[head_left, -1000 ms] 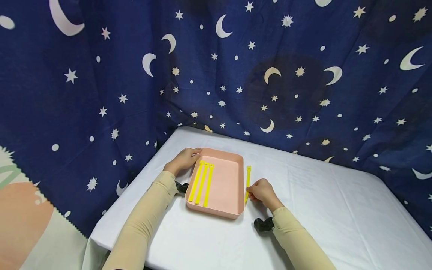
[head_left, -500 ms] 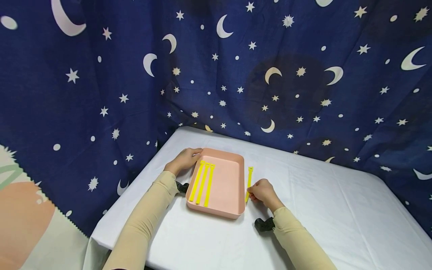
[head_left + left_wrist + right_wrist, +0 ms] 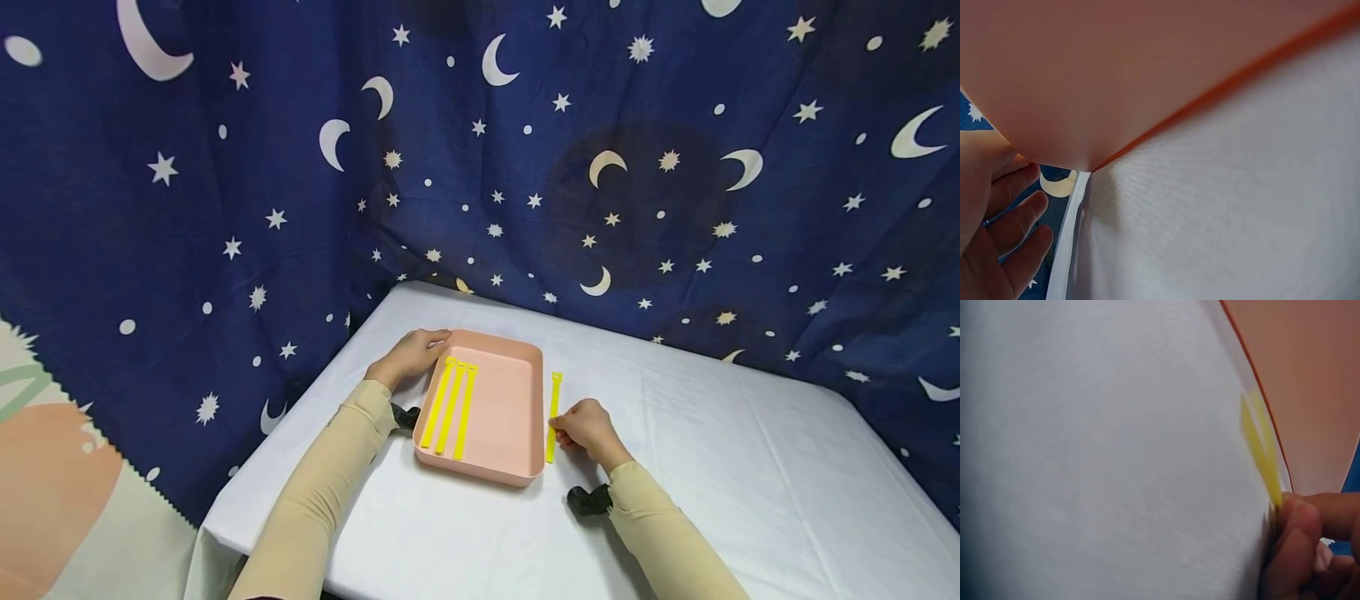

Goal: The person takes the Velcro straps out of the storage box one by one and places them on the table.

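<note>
A shallow pink tray [image 3: 498, 417] sits on the white-covered table. Inside it, along the left side, three yellow cable ties [image 3: 462, 417] lie nearly parallel, their slotted heads toward the far end. At the far left corner, my left hand [image 3: 408, 354] holds the tray's rim; in the left wrist view several of its fingers [image 3: 1019, 222] show just outside the wall. My right hand [image 3: 587, 425], beside the tray's right wall, pinches another yellow cable tie [image 3: 555, 396] between thumb and fingertips. Its slotted head points away from me. In the right wrist view that tie [image 3: 1259, 450] is blurred.
White cloth covers the table [image 3: 697, 450], which stretches well to the right. A dark blue curtain [image 3: 540, 167] with moons and stars hangs behind and to the left. Black wrist mounts [image 3: 588, 500] sit below the forearms.
The cable tie in my right hand has shifted slightly toward me, its near end now showing lower beside the tray. My left hand, the tray and the three ties in it stay put.
</note>
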`<control>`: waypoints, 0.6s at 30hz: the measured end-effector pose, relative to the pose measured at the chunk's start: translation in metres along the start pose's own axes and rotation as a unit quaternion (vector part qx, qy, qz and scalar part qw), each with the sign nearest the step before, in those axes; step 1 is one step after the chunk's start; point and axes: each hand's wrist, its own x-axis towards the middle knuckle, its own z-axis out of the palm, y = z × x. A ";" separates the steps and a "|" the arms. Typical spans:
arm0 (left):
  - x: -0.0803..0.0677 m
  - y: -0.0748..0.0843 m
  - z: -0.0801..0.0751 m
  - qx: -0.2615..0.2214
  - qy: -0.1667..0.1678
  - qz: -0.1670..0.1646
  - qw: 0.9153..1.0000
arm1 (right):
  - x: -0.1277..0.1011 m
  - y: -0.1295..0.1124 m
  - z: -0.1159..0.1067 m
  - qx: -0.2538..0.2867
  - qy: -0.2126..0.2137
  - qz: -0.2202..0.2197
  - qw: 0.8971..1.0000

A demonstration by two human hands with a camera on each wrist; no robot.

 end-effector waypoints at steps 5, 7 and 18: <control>-0.001 -0.001 0.001 -0.004 -0.001 -0.003 1.000 | 0.000 0.002 0.001 0.020 -0.001 0.003 1.000; 0.000 -0.001 0.001 -0.004 -0.001 -0.001 1.000 | 0.000 0.002 0.001 0.030 -0.002 0.005 1.000; 0.001 -0.001 0.001 -0.003 0.000 -0.005 1.000 | 0.000 0.004 0.000 0.076 -0.019 -0.001 0.997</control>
